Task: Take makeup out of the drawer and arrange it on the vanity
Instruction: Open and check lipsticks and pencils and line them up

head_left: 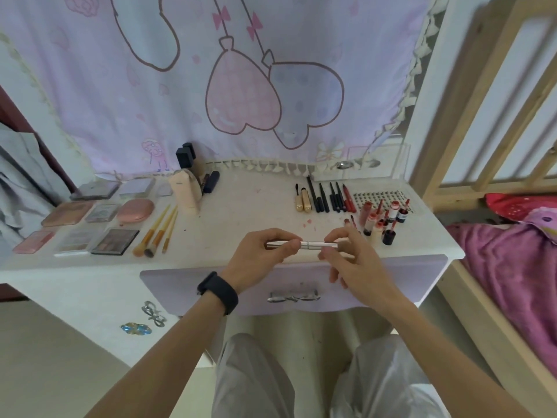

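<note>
I hold one silver tube (304, 244) level in the air, just above the front edge of the vanity (241, 206) and over the drawer (180, 285), whose front looks pushed in. My left hand (262, 251) wraps its fingers round the tube's left end. My right hand (349, 254) pinches the right end between thumb and forefinger, the other fingers hanging loose. So both hands are joined by the tube, close together.

I judge the tube light, stiff and smooth, probably metal, so it may slip, and being round it would roll if laid down carelessly. A seam at its middle suggests a cap that could pull off, so I would grip the barrel on both sides of that seam.

On the left of the top I count nine flat palettes (114, 241) and compacts in three rows, then three orange-handled brushes (156, 233) and one peach bottle (185, 191). To the right lie two gold tubes (303, 202) beside a row of dark pencils (327, 199); I cannot count those surely. The red glosses (376, 224) crowd too tightly to count.
</note>
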